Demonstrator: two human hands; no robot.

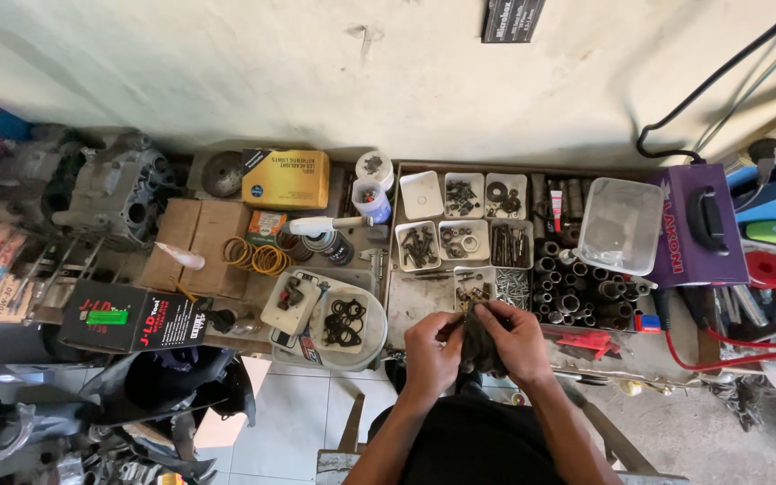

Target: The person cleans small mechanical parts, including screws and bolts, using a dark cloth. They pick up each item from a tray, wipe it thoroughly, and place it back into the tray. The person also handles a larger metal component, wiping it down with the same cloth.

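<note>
Both my hands meet at the front edge of a cluttered workbench. My left hand [430,346] and my right hand [518,339] close together around a small dark greasy part [476,348], which sits mostly hidden between my fingers. Just behind my hands lie small white trays of screws and bolts [462,242] and a cluster of metal sockets [577,292].
A round dish of black rings [346,321] and a white tray [290,301] sit left of my hands. A yellow box [286,179], orange rings [258,257], a clear tub [620,224], a purple case [701,235] and an engine casing [119,193] crowd the bench. Tiled floor lies below.
</note>
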